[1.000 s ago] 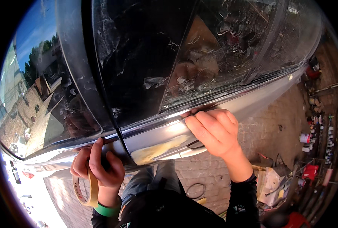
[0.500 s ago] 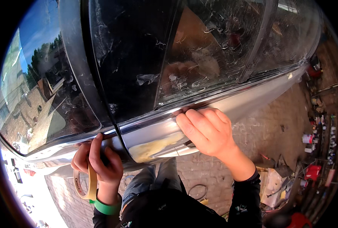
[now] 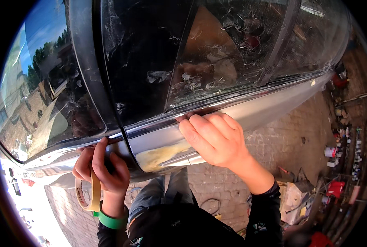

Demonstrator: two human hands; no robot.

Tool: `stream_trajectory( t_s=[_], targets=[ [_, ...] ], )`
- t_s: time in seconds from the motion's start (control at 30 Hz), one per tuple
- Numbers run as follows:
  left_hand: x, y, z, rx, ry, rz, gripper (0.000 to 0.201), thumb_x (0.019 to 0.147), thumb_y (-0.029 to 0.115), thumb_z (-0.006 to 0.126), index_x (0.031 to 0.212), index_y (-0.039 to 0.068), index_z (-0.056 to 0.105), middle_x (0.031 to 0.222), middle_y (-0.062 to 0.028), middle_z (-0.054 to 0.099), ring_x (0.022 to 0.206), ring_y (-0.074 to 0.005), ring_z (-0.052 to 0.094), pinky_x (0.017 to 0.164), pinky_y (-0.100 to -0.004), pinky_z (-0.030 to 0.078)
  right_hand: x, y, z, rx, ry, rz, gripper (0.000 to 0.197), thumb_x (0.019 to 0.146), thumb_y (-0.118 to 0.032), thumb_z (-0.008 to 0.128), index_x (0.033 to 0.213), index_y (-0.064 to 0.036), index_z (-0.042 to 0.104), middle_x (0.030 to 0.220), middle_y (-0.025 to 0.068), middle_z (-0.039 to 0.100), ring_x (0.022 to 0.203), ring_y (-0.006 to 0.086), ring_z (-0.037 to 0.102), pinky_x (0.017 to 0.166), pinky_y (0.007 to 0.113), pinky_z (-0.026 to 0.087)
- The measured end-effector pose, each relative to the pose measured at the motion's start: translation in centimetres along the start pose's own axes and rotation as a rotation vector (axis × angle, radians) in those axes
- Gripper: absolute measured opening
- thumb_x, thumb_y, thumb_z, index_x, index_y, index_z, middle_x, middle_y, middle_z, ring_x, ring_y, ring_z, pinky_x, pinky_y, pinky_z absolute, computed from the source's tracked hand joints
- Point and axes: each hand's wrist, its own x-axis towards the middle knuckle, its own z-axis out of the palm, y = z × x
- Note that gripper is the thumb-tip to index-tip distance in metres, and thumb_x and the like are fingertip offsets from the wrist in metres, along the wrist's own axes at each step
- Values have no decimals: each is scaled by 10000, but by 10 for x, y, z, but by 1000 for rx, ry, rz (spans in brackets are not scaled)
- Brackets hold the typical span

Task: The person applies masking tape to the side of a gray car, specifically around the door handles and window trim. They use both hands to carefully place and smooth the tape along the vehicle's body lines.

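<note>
A silver car door (image 3: 270,109) spans the view, with a shiny trim strip (image 3: 154,125) below its dusty dark window (image 3: 146,61). My left hand (image 3: 109,173) is closed on a roll of masking tape (image 3: 95,191), its index fingertip touching the trim left of the door gap (image 3: 123,131). Around my left wrist sits a green band (image 3: 111,221). My right hand (image 3: 216,140) is curled, fingertips pressed on the trim right of the gap; its thumb is hidden, and I cannot see what it pinches. Yellowish filler (image 3: 158,156) covers a patch near the door handle (image 3: 187,159).
Paving bricks (image 3: 270,152) make up the ground below. On the right are shelves with several small cans and bottles (image 3: 331,152), a red item (image 3: 336,188) and a cardboard box (image 3: 294,201). A looped hose (image 3: 211,208) lies near my legs.
My right hand has slid slightly left along the trim. My left hand stays by the gap with the tape roll. The whole view has shifted a little.
</note>
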Motion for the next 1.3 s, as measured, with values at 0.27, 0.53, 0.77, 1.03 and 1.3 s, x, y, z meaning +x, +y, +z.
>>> stream_trajectory(
  t_s=[0.27,0.53,0.77,1.03,1.3],
  targets=[
    [-2,3,5,-12,21,-3,276,949,131,581,1197,42,662,1082,-74,593,1056,-234,502,938,-388,330,-16,16,-21,-115,-90,70,278,737,-91,717,1009,-42,688,954,45,629,772,163,575,649,272,461],
    [-9,-1,0,1,8,-66,435,812,83,637,1246,54,632,1095,-72,538,1060,-232,437,982,-377,311,-7,9,-10,-51,-99,12,340,716,-85,696,1054,-47,694,958,24,616,771,160,573,645,277,457],
    [-2,8,3,78,59,-149,464,748,144,639,1201,47,666,1083,-71,561,1023,-236,463,953,-368,324,-22,38,-16,225,-25,68,371,681,-47,747,1050,-35,713,944,55,643,760,213,604,628,302,488],
    [1,11,8,102,139,-179,476,741,182,620,1182,12,675,1050,-102,587,1004,-242,475,949,-364,344,-18,59,-20,259,-84,-88,358,665,-34,759,1020,-26,714,943,69,643,762,218,595,623,298,492],
    [-1,10,10,108,142,-188,478,735,233,624,1146,0,697,1025,-121,586,986,-248,485,956,-359,359,-21,64,-19,229,-76,-130,349,658,-20,745,1004,-15,705,946,75,637,761,216,580,630,291,486]
  ],
)
